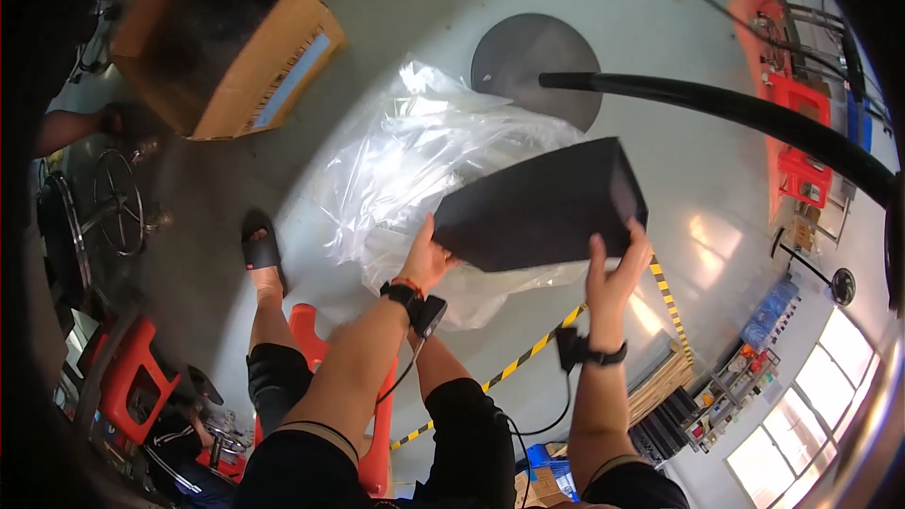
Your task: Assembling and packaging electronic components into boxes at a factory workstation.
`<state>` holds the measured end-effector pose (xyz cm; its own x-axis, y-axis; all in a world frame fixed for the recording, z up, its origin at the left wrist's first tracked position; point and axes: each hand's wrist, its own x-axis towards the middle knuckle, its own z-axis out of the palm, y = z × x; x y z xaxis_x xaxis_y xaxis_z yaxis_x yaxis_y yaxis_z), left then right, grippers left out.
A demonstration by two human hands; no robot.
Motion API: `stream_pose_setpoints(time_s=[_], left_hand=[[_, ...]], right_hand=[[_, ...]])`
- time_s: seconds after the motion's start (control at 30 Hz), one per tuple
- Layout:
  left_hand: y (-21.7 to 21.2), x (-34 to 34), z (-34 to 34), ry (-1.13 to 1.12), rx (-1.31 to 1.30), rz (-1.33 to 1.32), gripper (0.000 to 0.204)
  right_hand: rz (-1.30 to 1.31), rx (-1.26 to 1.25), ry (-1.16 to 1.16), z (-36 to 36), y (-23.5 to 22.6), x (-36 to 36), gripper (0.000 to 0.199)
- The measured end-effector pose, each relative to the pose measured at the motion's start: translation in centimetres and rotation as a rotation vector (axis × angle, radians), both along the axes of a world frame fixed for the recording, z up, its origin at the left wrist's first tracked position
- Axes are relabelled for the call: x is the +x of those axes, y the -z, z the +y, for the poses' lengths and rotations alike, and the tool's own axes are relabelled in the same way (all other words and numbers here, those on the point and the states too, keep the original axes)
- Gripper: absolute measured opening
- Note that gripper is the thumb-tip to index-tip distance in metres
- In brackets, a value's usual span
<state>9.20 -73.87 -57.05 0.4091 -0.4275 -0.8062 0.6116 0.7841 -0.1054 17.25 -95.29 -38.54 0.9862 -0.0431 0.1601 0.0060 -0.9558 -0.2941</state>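
Observation:
A black box-shaped piece (pixel 533 207) with flat sides is held up between my two hands, tilted so that its right end rises. My left hand (pixel 429 256) grips its left end, thumb on the near face and the other fingers partly behind it. At the lower right corner, my right hand (pixel 619 269) has its fingers along the end face and its thumb at the lower edge. Behind and below the piece lies a heap of clear plastic wrapping (pixel 405 160) on the floor.
An open cardboard box (pixel 255 61) stands at the upper left. Past the plastic is a round black base (pixel 509 47) with a black pole (pixel 716 99) reaching right. Red stools (pixel 377 434) are below me and at the left. Yellow-black tape (pixel 533 353) crosses the floor.

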Motion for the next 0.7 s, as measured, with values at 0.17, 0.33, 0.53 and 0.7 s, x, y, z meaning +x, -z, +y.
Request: stream_pose_setpoints(time_s=[0.17,0.33,0.53,0.7], left_hand=[[-6.2,-5.9,3.5,-0.224,-0.103,0.093,0.044],[-18.2,-8.7,8.1,-0.391,-0.264,-0.123,0.048],[-33.6,-10.6,15.7,-0.475,-0.317,-0.341,0.049],[-44.4,-14.2,24.4,-0.332,0.193,-0.332,0.022]], right_hand=[[0.097,0.025,-0.094,11.5,-14.1,-3.1,0.038],[0.072,0.097,-0.191,16.9,-26.1,-5.0,0.034],[-0.197,0.338,-0.345,18.1,-36.8,-6.1,0.038],[-0.184,0.455,-0.24,21.6,-41.0,-5.3,0.034]])
